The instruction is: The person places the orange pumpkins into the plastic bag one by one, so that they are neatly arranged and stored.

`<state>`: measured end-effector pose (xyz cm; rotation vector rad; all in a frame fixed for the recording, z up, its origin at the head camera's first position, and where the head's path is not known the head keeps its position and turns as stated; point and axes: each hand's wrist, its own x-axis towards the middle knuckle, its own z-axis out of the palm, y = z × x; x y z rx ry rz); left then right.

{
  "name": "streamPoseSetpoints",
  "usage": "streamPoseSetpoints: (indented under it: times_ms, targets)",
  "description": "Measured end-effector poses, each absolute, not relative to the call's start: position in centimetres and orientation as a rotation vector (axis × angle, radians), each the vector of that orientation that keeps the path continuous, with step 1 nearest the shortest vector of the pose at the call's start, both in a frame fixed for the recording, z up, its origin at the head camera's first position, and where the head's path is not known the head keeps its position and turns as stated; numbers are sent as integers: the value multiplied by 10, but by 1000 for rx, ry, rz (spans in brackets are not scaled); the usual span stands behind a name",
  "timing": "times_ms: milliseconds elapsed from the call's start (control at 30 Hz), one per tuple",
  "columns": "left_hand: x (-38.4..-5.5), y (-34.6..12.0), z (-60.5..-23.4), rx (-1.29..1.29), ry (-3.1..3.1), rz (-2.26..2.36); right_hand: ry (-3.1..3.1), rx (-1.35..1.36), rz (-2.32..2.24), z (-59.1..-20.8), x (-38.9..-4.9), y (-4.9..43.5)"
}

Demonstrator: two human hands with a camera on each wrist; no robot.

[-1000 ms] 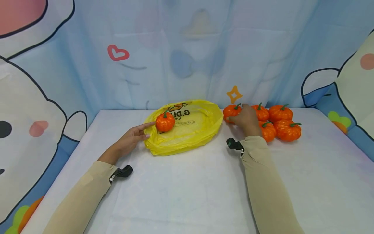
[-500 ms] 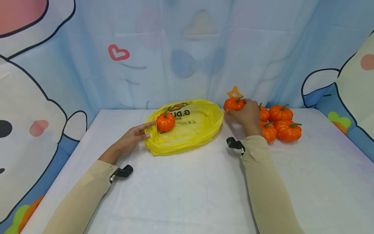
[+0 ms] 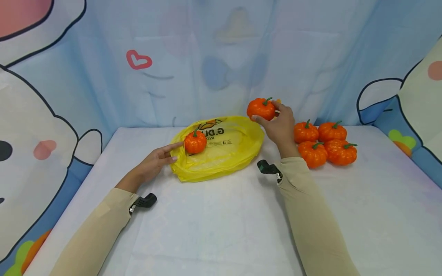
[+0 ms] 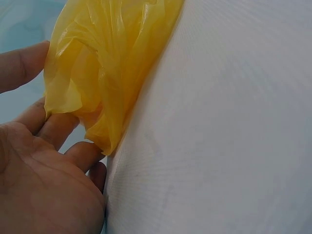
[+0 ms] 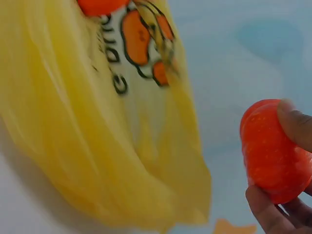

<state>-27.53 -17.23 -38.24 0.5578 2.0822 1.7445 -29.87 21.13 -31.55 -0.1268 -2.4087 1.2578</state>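
Note:
A yellow plastic bag (image 3: pixel 221 165) lies spread open on the table, a small orange pumpkin (image 3: pixel 195 142) inside its left part. My left hand (image 3: pixel 153 166) holds the bag's left rim; in the left wrist view, fingers reach behind the yellow film (image 4: pixel 112 73). Above the bag's right back rim, my right hand (image 3: pixel 281 124) grips another orange pumpkin (image 3: pixel 260 109) with a green stem, raised off the table. The right wrist view shows that pumpkin (image 5: pixel 270 151) between thumb and fingers, apart from the printed bag (image 5: pixel 112 161).
Several more pumpkins (image 3: pixel 312 154) stand in a cluster at the table's back right, right of my right forearm. A pale blue cartoon curtain (image 3: pixel 228 57) hangs behind the white-covered table (image 3: pixel 214 222).
My right hand has lifted the pumpkin from the table beside the bag and carried it up and left. My left hand stays at the bag's rim.

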Motion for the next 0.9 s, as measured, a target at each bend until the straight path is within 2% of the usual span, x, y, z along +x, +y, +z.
streamPoseSetpoints:
  times_ms: [167,367,900]
  targets:
    - [-274,-174,-382,554,2092,1736,-2438,73,1393,-324,-301,173]
    - [-273,-173,-381,568,2073,1734,-2596,162,1435,-339,-300,138]
    - [-273,-173,-382,594,2059,1742,-2739,226,1320,-362,-303,118]
